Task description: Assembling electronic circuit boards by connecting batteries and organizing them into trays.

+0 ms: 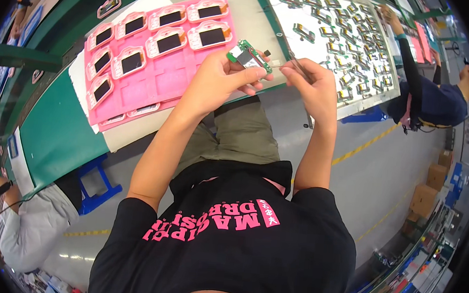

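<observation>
My left hand (220, 82) is closed round a small green circuit board (237, 52) that carries a silver-grey block. The thumb presses on the board's near right side. Just to the right, my right hand (315, 87) grips slim dark metal tweezers (299, 64) between thumb and fingers. A thin wire seems to run between the board and my right fingertips, too fine to make out fully. Left of my hands lies a pink tray (157, 77) with several pink-framed units (168, 42), each with a dark screen.
On the right stands a white tray (308, 50) with many small circuit boards in rows. A green mat (59, 133) covers the bench at left. Blue stools (99, 185) are below the bench. Co-workers sit at both sides, one in a dark top (436, 102).
</observation>
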`<state>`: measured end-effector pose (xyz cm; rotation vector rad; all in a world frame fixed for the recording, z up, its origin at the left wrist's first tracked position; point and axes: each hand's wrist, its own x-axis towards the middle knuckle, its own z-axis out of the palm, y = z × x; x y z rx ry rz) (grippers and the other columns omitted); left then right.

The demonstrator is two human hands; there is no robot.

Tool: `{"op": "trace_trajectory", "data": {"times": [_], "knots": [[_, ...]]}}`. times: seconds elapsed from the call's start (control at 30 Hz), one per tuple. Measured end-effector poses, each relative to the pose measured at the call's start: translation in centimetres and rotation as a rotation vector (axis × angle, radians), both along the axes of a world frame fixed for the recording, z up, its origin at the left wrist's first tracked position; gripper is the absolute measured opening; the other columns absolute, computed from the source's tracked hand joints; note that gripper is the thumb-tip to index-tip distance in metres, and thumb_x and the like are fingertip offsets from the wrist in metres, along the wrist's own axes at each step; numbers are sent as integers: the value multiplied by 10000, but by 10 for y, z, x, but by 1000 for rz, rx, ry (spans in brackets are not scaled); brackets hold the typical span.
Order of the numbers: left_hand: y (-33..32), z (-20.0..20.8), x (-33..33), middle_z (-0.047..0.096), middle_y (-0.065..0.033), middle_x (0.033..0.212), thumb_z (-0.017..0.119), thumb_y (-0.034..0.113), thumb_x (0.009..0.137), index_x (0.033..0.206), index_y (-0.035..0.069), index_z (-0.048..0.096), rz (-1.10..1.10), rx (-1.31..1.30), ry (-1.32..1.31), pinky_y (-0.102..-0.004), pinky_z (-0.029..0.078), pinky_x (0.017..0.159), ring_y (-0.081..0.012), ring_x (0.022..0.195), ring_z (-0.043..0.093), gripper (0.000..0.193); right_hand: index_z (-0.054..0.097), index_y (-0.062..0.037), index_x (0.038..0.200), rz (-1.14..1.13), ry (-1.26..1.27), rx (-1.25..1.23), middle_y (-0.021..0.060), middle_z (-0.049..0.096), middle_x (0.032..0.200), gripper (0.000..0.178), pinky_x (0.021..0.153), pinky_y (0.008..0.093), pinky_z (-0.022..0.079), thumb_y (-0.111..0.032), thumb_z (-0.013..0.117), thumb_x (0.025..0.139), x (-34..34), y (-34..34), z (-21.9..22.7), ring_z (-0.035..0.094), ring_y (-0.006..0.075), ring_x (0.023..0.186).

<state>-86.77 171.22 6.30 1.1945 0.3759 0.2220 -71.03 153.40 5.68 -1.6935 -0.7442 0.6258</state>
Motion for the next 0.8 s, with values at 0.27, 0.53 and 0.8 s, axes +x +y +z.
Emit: {"op": "trace_trajectory", "data": {"times": [0.27,0.53,0.8], "knots": [[11,-14,-65,817,-142,1033,773,110,960,1187,-29,757,-143,-88,43,-240,601,713,-140,832,737,267,774,11,953,235,-182,47,7,686,777,88,578,253,373,-60,788,903,-21,22,16,470,98,624],[19,-27,-127,814,-151,1026,737,108,984,1191,-12,760,-439,24,-144,-235,571,666,-137,756,720,241,758,-7,962,882,-364,32,23,705,832,109,633,239,408,-28,792,861,-64,81,52,513,129,665],[-1,-50,-174,797,-150,944,675,77,1011,1224,3,724,-102,-414,21,-232,538,627,-124,662,652,231,779,-10,998,264,-581,-62,38,739,861,171,628,263,445,-17,801,828,-80,130,6,551,150,664]]}}
